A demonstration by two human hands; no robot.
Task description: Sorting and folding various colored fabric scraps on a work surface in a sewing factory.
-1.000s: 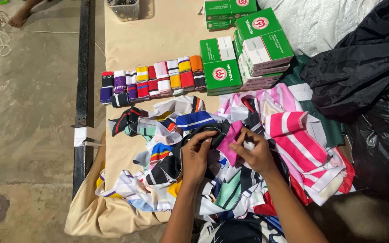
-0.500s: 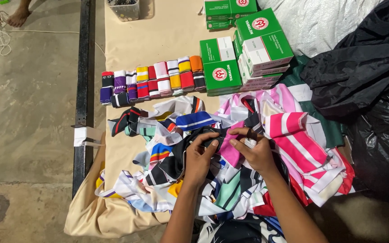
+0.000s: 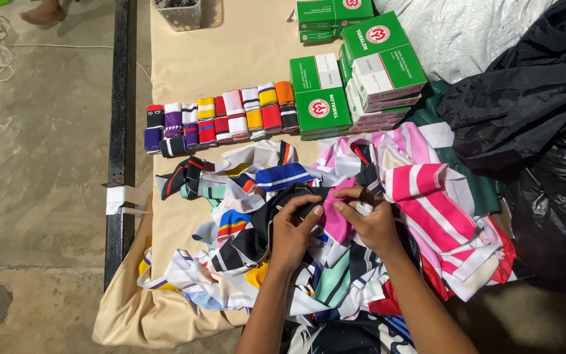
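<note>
My left hand [image 3: 294, 231] and my right hand [image 3: 369, 219] meet over a heap of striped, many-coloured fabric pieces [image 3: 335, 242] on a beige-covered table [image 3: 230, 59]. The left hand pinches a black fabric piece [image 3: 266, 223] with thumb and fingers. My right hand grips the same bundle where a magenta piece [image 3: 337, 221] shows, fingers curled. A pink and white striped piece [image 3: 437, 210] lies just right of the right hand.
A row of rolled rib bands in several colours [image 3: 221, 118] lies beyond the heap. Green and white boxes [image 3: 355, 69] are stacked at the back right. Black plastic bags [image 3: 532, 124] fill the right side. A black metal rail [image 3: 120, 131] borders the table's left, with concrete floor beyond.
Both hands have shifted slightly upward and closer together on the black and magenta fabric; the fingers have regripped. The heap otherwise lies the same.
</note>
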